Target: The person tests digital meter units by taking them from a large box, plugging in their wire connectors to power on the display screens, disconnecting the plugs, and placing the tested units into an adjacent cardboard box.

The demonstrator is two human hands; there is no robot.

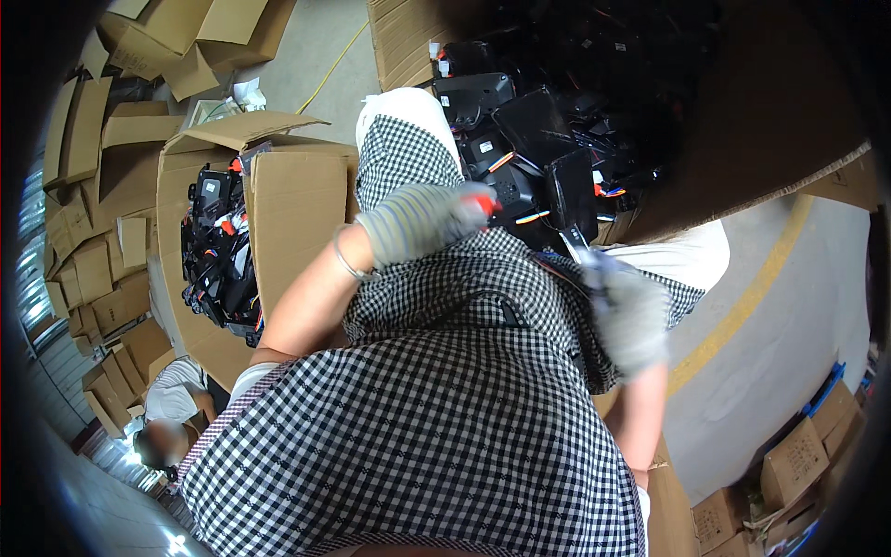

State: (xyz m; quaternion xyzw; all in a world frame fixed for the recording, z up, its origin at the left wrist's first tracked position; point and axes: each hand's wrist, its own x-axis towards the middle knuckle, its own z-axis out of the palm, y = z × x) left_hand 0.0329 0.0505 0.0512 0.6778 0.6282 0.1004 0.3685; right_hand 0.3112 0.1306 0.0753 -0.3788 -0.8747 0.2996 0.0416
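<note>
My left hand [418,225], in a striped grey work glove, is closed over my lap around a small red-orange piece [480,202]. What kind of piece it is cannot be made out. My right hand [629,316], gloved too and smeared by motion, is closed on a slim tool with a pale metallic tip [574,243]; the tool's kind is blurred. Just beyond both hands lie black plastic housings [538,125] with multicoloured wires, heaped in a large cardboard box [399,42]. The checkered apron [418,436] covers my lap beneath them.
An open carton [302,200] of similar black parts stands at the left. Stacked cardboard boxes [111,278] line the far left, and more cartons [794,464] sit at the lower right. Another person [176,395] is at the lower left. A yellow line [742,311] crosses the floor.
</note>
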